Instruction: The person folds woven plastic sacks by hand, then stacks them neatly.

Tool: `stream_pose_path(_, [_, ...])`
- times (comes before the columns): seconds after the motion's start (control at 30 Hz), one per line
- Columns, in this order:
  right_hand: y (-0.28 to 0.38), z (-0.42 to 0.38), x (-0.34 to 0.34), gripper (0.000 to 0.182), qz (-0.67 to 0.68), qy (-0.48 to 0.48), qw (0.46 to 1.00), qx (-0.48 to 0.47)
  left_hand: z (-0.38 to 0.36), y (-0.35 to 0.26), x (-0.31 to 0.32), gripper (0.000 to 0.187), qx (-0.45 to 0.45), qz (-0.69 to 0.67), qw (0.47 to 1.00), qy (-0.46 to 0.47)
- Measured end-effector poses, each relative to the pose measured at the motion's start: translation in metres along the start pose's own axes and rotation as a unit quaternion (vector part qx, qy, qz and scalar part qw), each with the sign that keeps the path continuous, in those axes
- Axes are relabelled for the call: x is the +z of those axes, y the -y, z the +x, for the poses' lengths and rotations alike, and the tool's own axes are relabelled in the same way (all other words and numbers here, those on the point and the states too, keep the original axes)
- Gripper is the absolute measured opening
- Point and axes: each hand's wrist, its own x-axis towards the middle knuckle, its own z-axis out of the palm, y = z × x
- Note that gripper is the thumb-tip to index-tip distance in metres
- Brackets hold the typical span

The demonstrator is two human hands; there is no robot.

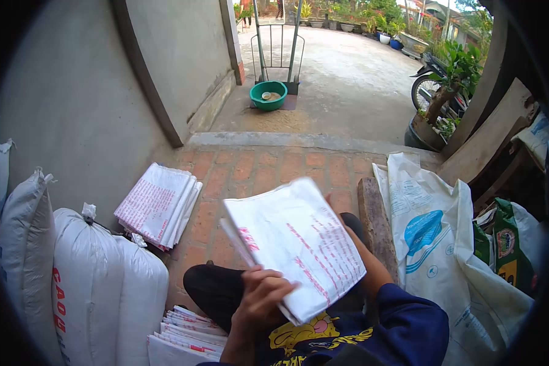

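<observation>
A folded white woven sack (pixel 287 244) with red print is held up over my lap, tilted, with another folded layer showing behind its left edge. My left hand (pixel 263 297) is closed at its lower left edge, slightly blurred. Behind its upper right edge is my right hand (pixel 329 200), mostly hidden, supporting the sack from that side. A stack of folded white sacks (pixel 158 204) lies on the brick floor by the wall. More folded sacks (pixel 186 335) are piled low, beside my left forearm.
Full white sacks (pixel 88 280) stand along the left wall. On my right are a wooden beam (pixel 377 229), a large white bag (pixel 430 244) and a green bag (pixel 506 244). Ahead, a green basin (pixel 268 105) sits by a hand truck (pixel 277 52); a potted plant (pixel 439 104) and motorbike (pixel 424 91) stand right.
</observation>
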Motion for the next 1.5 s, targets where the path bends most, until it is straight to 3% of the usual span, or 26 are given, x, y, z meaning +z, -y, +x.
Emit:
stream_pose_path(0.03, [0.007,-0.004,-0.003,0.069,0.011,-0.015,1.0,0.007,-0.001,0.003,0.004,0.022,0.019,-0.019,0.999,0.04])
stream_pose_path(0.07, [0.015,-0.007,-0.006,0.067,0.023,-0.03,0.999,0.014,-0.01,0.013,0.0,0.035,0.019,-0.065,0.985,0.162])
stream_pose_path(0.1, [0.023,-0.011,-0.01,0.065,0.033,-0.047,0.998,0.021,-0.025,0.025,0.001,0.035,0.018,-0.068,0.984,0.163])
stream_pose_path(0.17, [0.041,-0.018,-0.011,0.065,0.043,-0.063,0.997,0.029,-0.055,0.043,0.001,0.042,-0.058,-0.071,0.953,0.289])
stream_pose_path(0.2, [0.049,-0.021,-0.008,0.065,-0.044,-0.033,0.997,-0.055,-0.062,0.042,-0.006,0.049,-0.146,-0.108,0.929,0.322])
stream_pose_path(0.23, [0.054,-0.024,-0.003,0.067,-0.129,0.001,0.982,-0.139,-0.067,0.043,-0.01,0.049,-0.149,-0.106,0.929,0.321])
stream_pose_path(0.3, [0.056,-0.038,0.025,0.072,-0.137,0.042,0.977,-0.155,-0.074,0.048,-0.012,0.059,-0.393,-0.167,0.837,0.342])
stream_pose_path(0.33, [0.055,-0.048,0.046,0.068,-0.19,0.021,0.968,-0.161,-0.071,0.053,-0.006,0.074,-0.349,-0.145,0.872,0.311])
stream_pose_path(0.37, [0.051,-0.058,0.065,0.065,-0.242,-0.002,0.956,-0.163,-0.046,0.051,0.009,0.081,-0.381,-0.28,0.868,0.153])
stream_pose_path(0.4, [0.035,-0.07,0.083,0.065,-0.235,-0.009,0.962,-0.141,-0.025,0.04,0.028,0.088,-0.416,-0.401,0.816,-0.012])
stream_pose_path(0.43, [0.023,-0.073,0.103,0.063,-0.089,0.013,0.986,-0.139,-0.02,0.049,0.045,0.095,-0.369,-0.431,0.822,-0.049])
stream_pose_path(0.47, [0.014,-0.078,0.118,0.062,0.06,0.03,0.989,-0.133,-0.003,0.045,0.052,0.093,-0.38,-0.436,0.814,-0.058])
stream_pose_path(0.5, [0.011,-0.086,0.13,0.062,0.07,0.023,0.991,-0.112,0.012,0.04,0.057,0.091,-0.393,-0.441,0.804,-0.067])
stream_pose_path(0.57, [0.016,-0.094,0.145,0.061,0.096,0.052,0.994,-0.021,0.03,0.035,0.063,0.088,-0.381,-0.361,0.851,-0.034])
stream_pose_path(0.6, [0.016,-0.094,0.144,0.057,0.109,0.111,0.988,-0.013,0.034,0.032,0.062,0.088,-0.392,-0.361,0.845,-0.037])
stream_pose_path(0.7, [0.008,-0.092,0.149,0.053,0.008,0.055,0.996,-0.067,0.042,0.034,0.056,0.07,-0.36,-0.327,0.871,-0.066])
stream_pose_path(0.8, [0.013,-0.096,0.149,0.048,-0.03,0.01,0.997,-0.067,0.038,0.045,0.045,0.029,-0.393,-0.355,0.846,-0.063])
stream_pose_path(0.97, [0.008,-0.09,0.131,0.044,-0.097,-0.004,0.994,-0.056,0.054,0.053,0.04,0.031,-0.403,-0.27,0.87,-0.091])
stream_pose_path(1.03, [0.013,-0.086,0.122,0.042,-0.102,-0.011,0.994,-0.024,0.05,0.073,0.036,0.037,-0.481,-0.306,0.819,-0.07])
stream_pose_path(1.1, [0.021,-0.076,0.114,0.042,-0.108,-0.013,0.994,0.003,0.053,0.098,0.039,0.039,-0.463,-0.317,0.822,-0.092])
stream_pose_path(1.2, [0.036,-0.027,0.066,0.042,0.047,-0.071,0.992,0.095,0.068,0.165,0.036,0.03,-0.518,-0.347,0.775,-0.098])
stream_pose_path(1.3, [0.083,0.048,0.011,0.028,0.058,-0.208,0.976,-0.003,0.114,0.255,0.018,0.026,-0.586,-0.465,0.657,-0.088])
stream_pose_path(1.37, [0.143,0.118,-0.054,0.026,0.128,-0.239,0.956,-0.116,0.16,0.309,-0.011,0.031,-0.566,-0.413,0.702,-0.13])
stream_pose_path(1.43, [0.24,0.14,-0.045,0.027,0.21,-0.306,0.906,-0.202,0.22,0.349,-0.061,0.03,-0.54,-0.5,0.644,-0.209])
stream_pose_path(1.47, [0.284,0.137,-0.027,0.029,0.248,-0.309,0.879,-0.265,0.251,0.357,-0.085,0.03,-0.466,-0.509,0.678,-0.253])
stream_pose_path(1.5, [0.323,0.127,-0.01,0.034,0.266,-0.208,0.868,-0.365,0.279,0.357,-0.103,0.03,-0.391,-0.513,0.705,-0.295])
